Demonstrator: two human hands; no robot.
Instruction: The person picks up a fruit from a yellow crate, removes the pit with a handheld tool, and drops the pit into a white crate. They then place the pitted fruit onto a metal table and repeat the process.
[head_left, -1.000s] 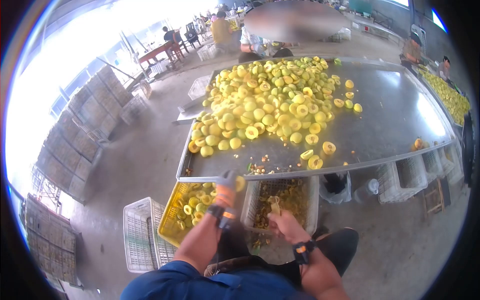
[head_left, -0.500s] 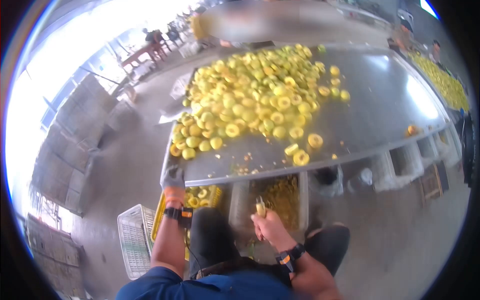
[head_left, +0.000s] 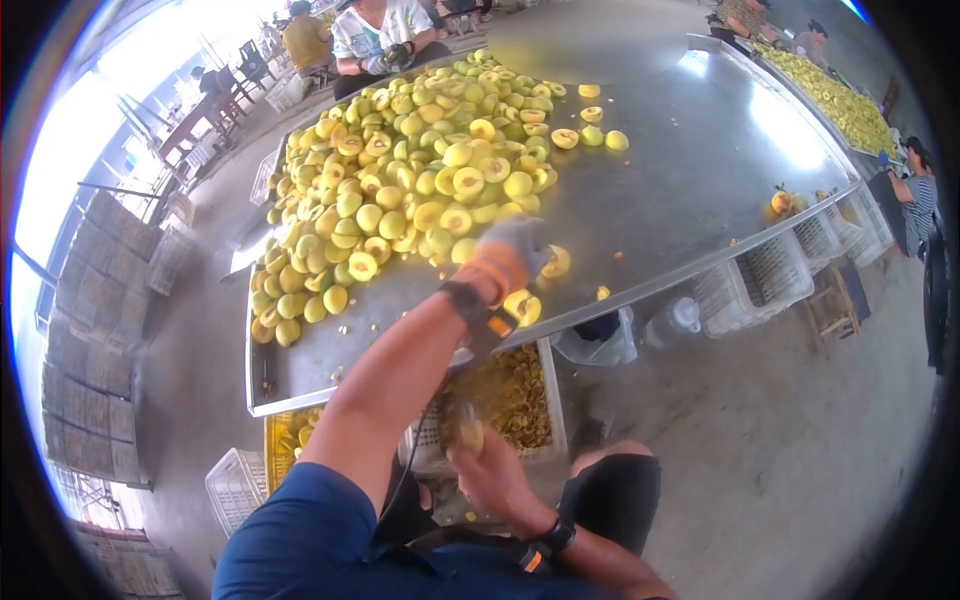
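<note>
Stacked crates (head_left: 90, 360) line the left, a reddish table (head_left: 188, 125) and a person in yellow (head_left: 305, 48) appear far left, and a clear plastic jar (head_left: 676, 322) sits right.

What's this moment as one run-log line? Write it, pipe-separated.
left hand: gloved, extended over metal table beside fruit pile, contact unclear | right hand: bare, holding blurred small tool near white crate

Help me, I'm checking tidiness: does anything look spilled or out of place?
Slightly: a small yellow scrap lies on the grey floor, outside the white plastic crate of yellow-brown fruit scraps, so it looks spilled.
</note>
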